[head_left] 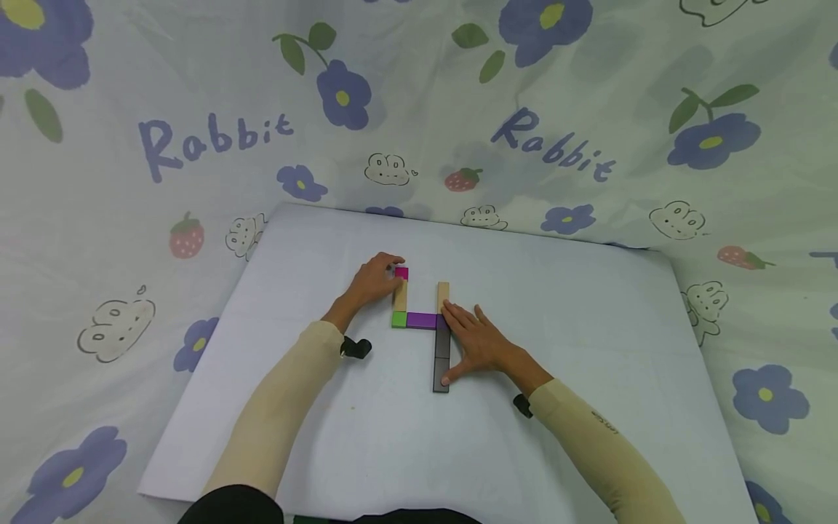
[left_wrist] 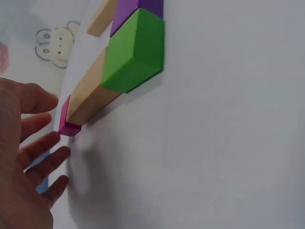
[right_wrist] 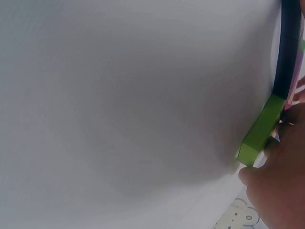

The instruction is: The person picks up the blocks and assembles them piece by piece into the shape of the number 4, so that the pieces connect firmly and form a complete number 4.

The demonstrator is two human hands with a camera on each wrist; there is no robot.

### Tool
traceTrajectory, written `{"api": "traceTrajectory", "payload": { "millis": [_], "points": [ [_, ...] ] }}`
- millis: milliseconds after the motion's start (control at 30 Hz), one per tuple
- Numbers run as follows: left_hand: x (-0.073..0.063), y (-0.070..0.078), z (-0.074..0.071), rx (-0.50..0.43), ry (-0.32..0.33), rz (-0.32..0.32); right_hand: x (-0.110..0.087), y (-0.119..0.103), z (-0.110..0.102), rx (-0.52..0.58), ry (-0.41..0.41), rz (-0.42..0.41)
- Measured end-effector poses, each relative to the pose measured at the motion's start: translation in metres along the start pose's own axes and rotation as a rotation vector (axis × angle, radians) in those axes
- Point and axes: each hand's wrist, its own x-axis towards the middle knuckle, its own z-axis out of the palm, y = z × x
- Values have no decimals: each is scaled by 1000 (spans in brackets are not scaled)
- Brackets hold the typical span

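Note:
Coloured blocks lie joined on the white board, and my hands flank them. Fingers and thumb of my left hand curve loosely around a magenta block; the left wrist view shows the fingertips beside it, contact unclear. A wooden block, a green block and a purple block continue from it. On the right, my right hand lies spread along a column, thumb on the nearer dark grey block, fingertips near the farther wooden block. In the right wrist view, the column's far block looks green.
The white board lies under both arms. Behind and around it hangs a cloth printed with flowers, rabbits and strawberries. Dark wrist devices sit on the left wrist and right wrist.

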Motion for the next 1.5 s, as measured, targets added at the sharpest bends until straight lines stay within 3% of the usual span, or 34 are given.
{"api": "traceTrajectory", "payload": {
  "millis": [267, 633, 1067, 1500],
  "points": [
    [-9, -5, 1, -69, 44, 31, 1, -1, 1, -22, 5, 4],
    [-11, -12, 3, -69, 55, 39, 2, -3, 2, -5, 9, 1],
    [-21, -13, 8, -130, 91, -11, 1, -6, 1, -6, -11, 8],
    [-36, -11, 4, -195, 97, -13, -2, -6, 2, 22, 23, 6]
  ]
}}
